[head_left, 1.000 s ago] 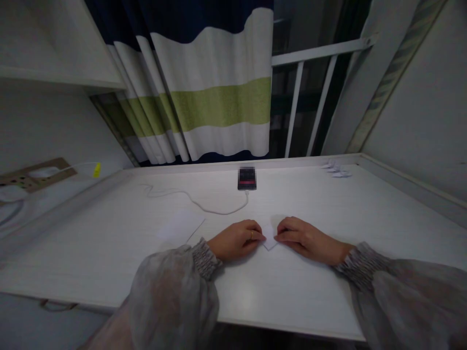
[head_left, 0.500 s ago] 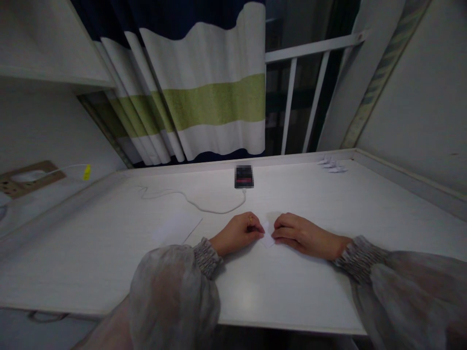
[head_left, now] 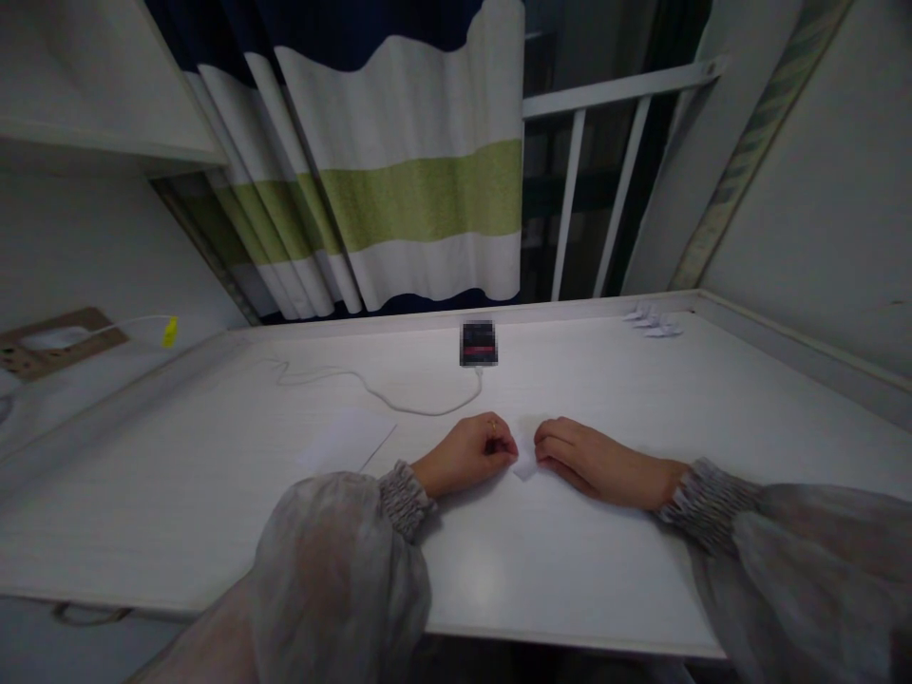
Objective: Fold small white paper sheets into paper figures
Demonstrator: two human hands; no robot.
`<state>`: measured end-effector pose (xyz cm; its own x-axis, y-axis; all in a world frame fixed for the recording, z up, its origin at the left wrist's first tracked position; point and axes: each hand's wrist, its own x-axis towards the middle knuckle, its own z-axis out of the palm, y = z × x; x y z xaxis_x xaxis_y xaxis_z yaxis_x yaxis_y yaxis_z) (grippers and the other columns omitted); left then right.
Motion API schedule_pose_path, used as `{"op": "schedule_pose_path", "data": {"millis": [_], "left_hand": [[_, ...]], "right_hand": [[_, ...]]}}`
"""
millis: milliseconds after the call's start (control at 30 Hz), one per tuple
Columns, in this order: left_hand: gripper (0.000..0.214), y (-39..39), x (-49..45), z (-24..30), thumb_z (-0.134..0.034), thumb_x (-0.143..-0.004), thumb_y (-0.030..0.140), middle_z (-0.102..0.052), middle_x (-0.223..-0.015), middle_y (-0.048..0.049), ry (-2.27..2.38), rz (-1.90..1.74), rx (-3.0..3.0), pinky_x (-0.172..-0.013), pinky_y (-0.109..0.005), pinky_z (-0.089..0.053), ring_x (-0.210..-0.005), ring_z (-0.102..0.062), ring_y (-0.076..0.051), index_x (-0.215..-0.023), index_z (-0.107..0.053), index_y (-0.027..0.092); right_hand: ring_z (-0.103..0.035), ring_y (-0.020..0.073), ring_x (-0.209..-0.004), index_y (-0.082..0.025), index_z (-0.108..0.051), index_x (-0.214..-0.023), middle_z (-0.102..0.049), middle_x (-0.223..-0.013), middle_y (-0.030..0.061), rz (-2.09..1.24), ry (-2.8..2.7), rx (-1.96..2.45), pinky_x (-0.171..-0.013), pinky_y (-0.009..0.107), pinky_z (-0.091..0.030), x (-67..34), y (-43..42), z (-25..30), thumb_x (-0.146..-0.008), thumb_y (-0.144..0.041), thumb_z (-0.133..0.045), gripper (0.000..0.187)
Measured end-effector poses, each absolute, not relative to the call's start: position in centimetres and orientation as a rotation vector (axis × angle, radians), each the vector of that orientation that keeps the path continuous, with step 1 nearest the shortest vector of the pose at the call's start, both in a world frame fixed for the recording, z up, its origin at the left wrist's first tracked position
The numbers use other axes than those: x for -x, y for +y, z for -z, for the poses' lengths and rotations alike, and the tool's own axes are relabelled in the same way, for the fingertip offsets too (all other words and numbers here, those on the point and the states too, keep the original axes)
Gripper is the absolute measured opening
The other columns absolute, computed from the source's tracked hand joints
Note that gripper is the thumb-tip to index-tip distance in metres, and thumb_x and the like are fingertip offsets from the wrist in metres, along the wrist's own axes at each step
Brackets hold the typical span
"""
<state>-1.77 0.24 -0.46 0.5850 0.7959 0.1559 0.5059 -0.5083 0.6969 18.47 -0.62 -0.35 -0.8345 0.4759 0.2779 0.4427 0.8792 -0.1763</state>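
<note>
A small folded piece of white paper [head_left: 525, 461] lies on the white desk [head_left: 214, 494] between my two hands. My left hand [head_left: 470, 454], with a ring on one finger, has its fingers curled and pinches the paper's left edge. My right hand [head_left: 584, 458] presses closed fingers on the paper's right edge. Both wrists rest on the desk and both arms wear loose grey sleeves. Most of the paper is hidden under my fingertips.
A sheet of white paper [head_left: 347, 439] lies left of my hands. A phone [head_left: 478, 344] with a white cable [head_left: 370, 388] sits further back. Small folded paper shapes [head_left: 652, 323] lie at the far right corner. A wall socket [head_left: 43, 344] is at the left, a striped curtain [head_left: 399, 190] behind.
My hands have closed in slightly on the paper, so less of it shows. The view has shifted a little.
</note>
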Motion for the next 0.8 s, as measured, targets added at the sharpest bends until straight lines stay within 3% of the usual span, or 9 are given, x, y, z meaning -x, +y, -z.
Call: {"op": "schedule_pose_path", "data": {"millis": [167,333,433,533,800], "left_hand": [[0.010,-0.3,2.0,-0.4,-0.053,-0.066,0.010,-0.055,-0.083,-0.0039,0.976,-0.565,-2.274,-0.065,-0.022,-0.042,-0.068,-0.050,-0.010,-0.071,-0.062,0.012],[0.016,-0.7,2.0,-1.1,-0.062,-0.064,0.021,-0.054,-0.089,-0.0044,0.970,-0.455,-2.358,-0.069,-0.024,-0.043,-0.073,-0.051,-0.012,-0.078,-0.062,0.013],[0.016,-0.7,1.8,-0.9,-0.060,-0.069,0.027,-0.054,-0.088,-0.0045,0.999,-0.465,-2.384,-0.068,-0.025,-0.043,-0.072,-0.050,-0.012,-0.078,-0.060,0.014],[0.011,-0.7,1.7,-0.6,-0.053,-0.075,0.023,-0.053,-0.085,-0.0037,0.995,-0.483,-2.403,-0.068,-0.024,-0.042,-0.070,-0.050,-0.011,-0.077,-0.058,0.014],[0.008,-0.7,1.5,-0.8,-0.052,-0.076,0.021,-0.054,-0.083,-0.0024,1.056,-0.459,-2.376,-0.064,-0.023,-0.040,-0.067,-0.048,-0.010,-0.073,-0.056,0.014]], "right_hand": [[-0.047,0.0174,-0.079,-0.014,-0.052,-0.084,-0.055,-0.086,0.0085,-0.279,-2.711,0.713,-0.076,0.035,-0.044,-18.5,-0.4,0.6,-0.088,-0.017,-0.035,0.018],[-0.046,0.0173,-0.078,-0.015,-0.052,-0.084,-0.053,-0.085,0.0080,-0.296,-2.710,0.747,-0.076,0.035,-0.042,-18.3,-0.3,0.7,-0.088,-0.018,-0.033,0.019],[-0.045,0.0175,-0.078,-0.014,-0.051,-0.085,-0.053,-0.085,0.0081,-0.284,-2.731,0.743,-0.077,0.036,-0.041,-18.3,-0.3,0.7,-0.088,-0.018,-0.032,0.019],[-0.044,0.0175,-0.080,-0.015,-0.050,-0.085,-0.052,-0.087,0.0081,-0.305,-2.732,0.730,-0.078,0.036,-0.040,-18.4,-0.2,0.6,-0.088,-0.017,-0.033,0.018],[-0.044,0.0173,-0.082,-0.017,-0.047,-0.081,-0.051,-0.086,0.0064,-0.517,-2.662,0.753,-0.077,0.035,-0.038,-18.8,-0.3,0.2,-0.083,-0.017,-0.043,0.004]]}}
